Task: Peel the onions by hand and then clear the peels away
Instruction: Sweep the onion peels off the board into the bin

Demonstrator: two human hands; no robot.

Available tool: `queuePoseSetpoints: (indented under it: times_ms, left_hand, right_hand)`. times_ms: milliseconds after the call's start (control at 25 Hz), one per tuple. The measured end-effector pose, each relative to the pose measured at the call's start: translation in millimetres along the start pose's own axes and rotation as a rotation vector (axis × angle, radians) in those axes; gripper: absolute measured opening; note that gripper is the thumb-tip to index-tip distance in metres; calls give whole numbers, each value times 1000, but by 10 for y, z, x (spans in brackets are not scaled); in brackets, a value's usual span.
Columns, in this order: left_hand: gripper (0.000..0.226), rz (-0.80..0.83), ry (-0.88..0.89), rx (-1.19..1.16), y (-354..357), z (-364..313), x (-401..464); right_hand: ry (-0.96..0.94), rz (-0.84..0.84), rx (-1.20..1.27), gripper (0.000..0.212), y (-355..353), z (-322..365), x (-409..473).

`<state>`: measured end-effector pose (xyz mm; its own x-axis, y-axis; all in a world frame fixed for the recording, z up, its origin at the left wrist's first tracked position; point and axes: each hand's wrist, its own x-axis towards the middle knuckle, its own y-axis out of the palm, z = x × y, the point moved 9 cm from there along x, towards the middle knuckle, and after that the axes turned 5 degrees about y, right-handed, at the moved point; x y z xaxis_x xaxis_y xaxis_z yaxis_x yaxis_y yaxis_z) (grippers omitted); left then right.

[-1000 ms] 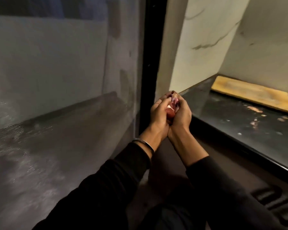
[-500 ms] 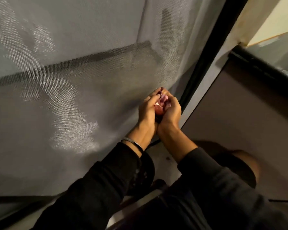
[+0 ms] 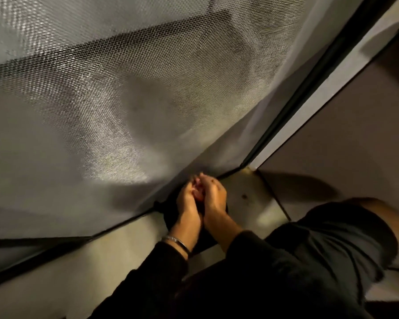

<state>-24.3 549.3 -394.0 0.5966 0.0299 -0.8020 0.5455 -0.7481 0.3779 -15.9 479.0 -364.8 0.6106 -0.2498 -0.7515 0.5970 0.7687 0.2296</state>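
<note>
My left hand and my right hand are cupped together low over the floor, and both hold a bunch of pinkish onion peels that shows only as a sliver between the fingers. Right below the hands sits a dark round object, mostly covered by my wrists; I cannot tell what it is. No whole onion is in view.
A mesh screen door fills the upper left, with its black frame slanting to the right. A brown panel stands on the right. Pale floor tiles lie underneath, and my knee is bent at the lower right.
The view has swung from the counter with the wooden board down to the floor. My joined hands have dropped with the peels to just above the dark round object by the screen door.
</note>
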Motion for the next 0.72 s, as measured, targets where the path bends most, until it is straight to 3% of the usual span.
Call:
queuePoseSetpoints:
  times_ms: [200,360,440,480,640,720]
  left_hand:
    - [50,-117,-113,-44,-594,451,237]
    - [114,-45,-72,168,-729,445,222]
    - [90,36,-183,3,-625,617,306]
    - [78,12,-165,31,-651,547,283]
    - [46,-176,-149,-20,-697,517,583]
    - [41,-206,-179,27,-693,457,628]
  right_hand:
    - [210,-6,-252,15,-95,-620,214]
    - [219,-36,-537,40,-136,-792,408]
    - [197,-61,-733,51,-150,-785,495]
    - [211,-47,-754,54,-140,-796,544]
    - [262,34,-534,23,-41,-713,646]
    - [267,18,-521,26,-63,-653,688]
